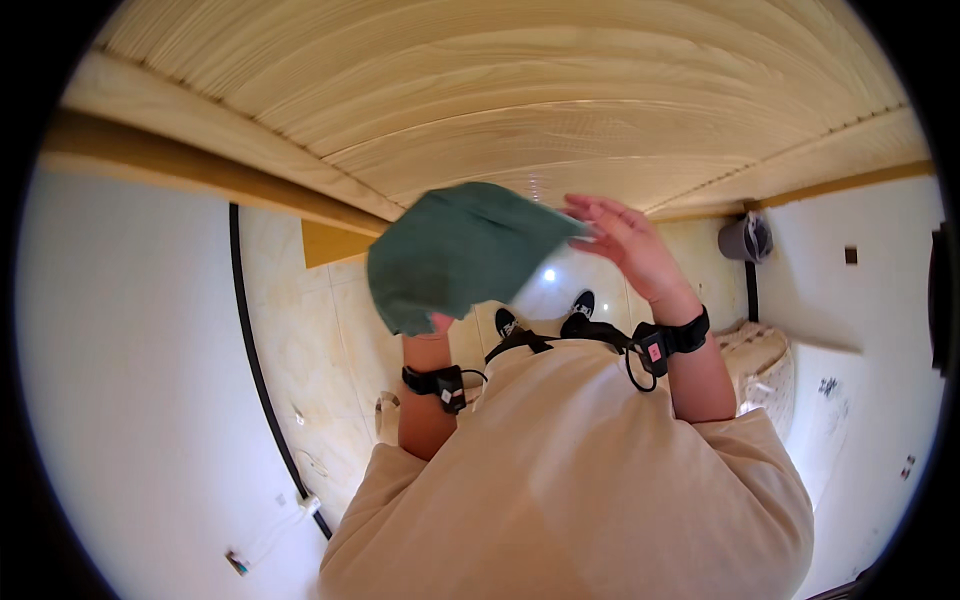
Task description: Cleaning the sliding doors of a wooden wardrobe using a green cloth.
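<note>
A dark green cloth cap (460, 250) is held up in front of my body, its rounded crown to the left and its stiff brim pointing right. My left hand (441, 323) grips it from below at the near left edge. Most of that hand is hidden behind the cloth. With its fingertips, my right hand (625, 240) pinches the end of the brim; its fingers are fairly straight. Each wrist carries a black strap with a small device, the left one (436, 387) and the right one (672, 342), with a short cable at each.
A tall light wooden panel (560, 110) stands close ahead of the cap. At the far right, a grey bin (746, 240) sits by the white wall (850, 290). Patterned bedding (760, 360) lies to my right. A plug with a cable (308, 504) hangs along the left wall.
</note>
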The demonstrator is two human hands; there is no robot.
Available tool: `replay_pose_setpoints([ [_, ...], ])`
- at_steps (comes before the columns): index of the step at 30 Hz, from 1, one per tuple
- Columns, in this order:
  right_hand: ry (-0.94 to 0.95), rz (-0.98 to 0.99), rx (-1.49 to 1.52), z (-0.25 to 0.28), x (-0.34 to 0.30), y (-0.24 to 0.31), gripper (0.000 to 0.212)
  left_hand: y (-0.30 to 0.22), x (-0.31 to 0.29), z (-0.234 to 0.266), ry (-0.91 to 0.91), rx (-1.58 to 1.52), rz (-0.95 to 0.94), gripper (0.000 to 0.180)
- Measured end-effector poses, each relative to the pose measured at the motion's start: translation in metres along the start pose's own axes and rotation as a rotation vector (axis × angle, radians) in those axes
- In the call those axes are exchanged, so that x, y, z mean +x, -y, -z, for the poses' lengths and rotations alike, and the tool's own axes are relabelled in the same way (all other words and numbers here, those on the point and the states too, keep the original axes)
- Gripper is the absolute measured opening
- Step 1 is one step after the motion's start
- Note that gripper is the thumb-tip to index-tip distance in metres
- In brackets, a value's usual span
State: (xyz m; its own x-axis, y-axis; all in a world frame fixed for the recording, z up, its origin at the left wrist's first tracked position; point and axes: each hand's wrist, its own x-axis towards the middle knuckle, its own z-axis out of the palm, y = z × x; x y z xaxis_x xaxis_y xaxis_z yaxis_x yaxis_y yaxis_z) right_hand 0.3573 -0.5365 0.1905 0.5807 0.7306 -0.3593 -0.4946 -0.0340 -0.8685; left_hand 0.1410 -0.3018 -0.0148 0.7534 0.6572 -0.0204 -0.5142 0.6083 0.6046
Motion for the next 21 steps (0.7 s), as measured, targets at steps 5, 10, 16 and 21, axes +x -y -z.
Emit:
replay_pose_setpoints([
  [5,-0.366,0.26,0.031,0.051,-0.028,0.016,0.042,-0.068,0.075,-0.144,0.535,1.444,-0.272,0.041],
  [10,-0.662,0.535,-0.249,0.103,-0.05,0.033,0.042,-0.033,0.09,-0.157,0.639,0.407,-0.039,0.028],
  [16,-1.041,0.869,-0.852,0.139,-0.02,0.068,0.069,0.047,0.129,-0.123,-0.103,0.222,-0.217,0.046],
  [21,-0.991,1.084,-1.172,0.196,0.033,0.084,0.08,0.071,0.172,-0.116,-0.461,-0.153,-0.04,0.051],
])
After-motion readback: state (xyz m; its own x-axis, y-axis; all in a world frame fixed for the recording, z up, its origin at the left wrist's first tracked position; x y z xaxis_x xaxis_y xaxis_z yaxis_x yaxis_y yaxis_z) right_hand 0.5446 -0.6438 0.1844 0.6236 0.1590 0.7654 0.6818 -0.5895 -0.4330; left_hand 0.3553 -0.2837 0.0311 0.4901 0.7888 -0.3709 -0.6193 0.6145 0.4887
